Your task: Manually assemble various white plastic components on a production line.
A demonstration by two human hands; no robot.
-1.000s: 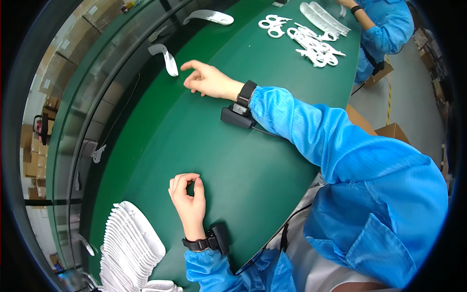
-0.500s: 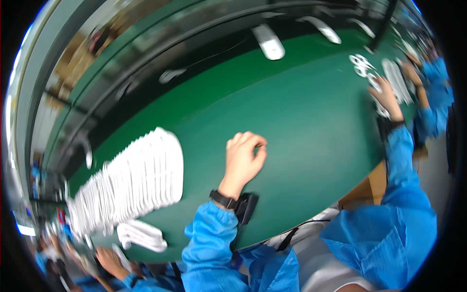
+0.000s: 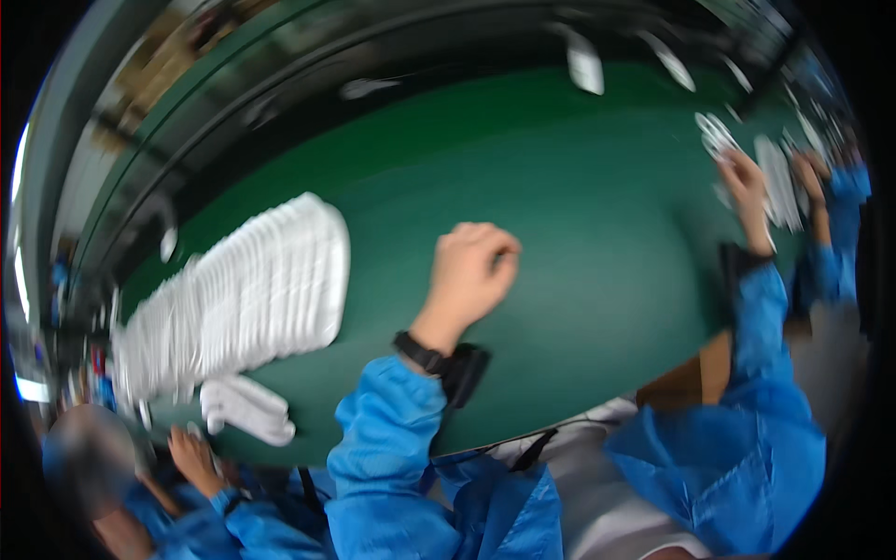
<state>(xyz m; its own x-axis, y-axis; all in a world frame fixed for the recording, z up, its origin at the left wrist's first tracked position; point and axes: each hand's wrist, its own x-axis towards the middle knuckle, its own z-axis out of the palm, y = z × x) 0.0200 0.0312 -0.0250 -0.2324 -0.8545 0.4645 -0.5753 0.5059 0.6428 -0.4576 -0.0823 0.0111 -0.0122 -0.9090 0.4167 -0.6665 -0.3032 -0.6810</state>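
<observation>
My left hand [image 3: 469, 277] hovers over the green table [image 3: 560, 280], its fingers curled toward the thumb and nothing visible in them. At the far right, my right hand [image 3: 745, 187] is closed on a white looped piece [image 3: 717, 136], which sticks out past the fingertips. Motion blur hides its exact kind. A long row of white, elongated, round-ended pieces [image 3: 271, 280] stands closely packed to the left of my left hand. Just in front of that row lies a separate small group of similar white pieces [image 3: 247, 408].
Beyond my right hand, long white pieces [image 3: 777, 182] lie side by side near a co-worker's hands [image 3: 810, 177]. Another person's hand [image 3: 194, 460] is at the lower left table edge. White pieces [image 3: 585, 65] sit along the far side. A cardboard box [image 3: 702, 371] is below the right edge.
The view has shifted, so the row appears higher and the far pieces further right. My right hand has closed on the white looped piece. My left hand stays curled.
</observation>
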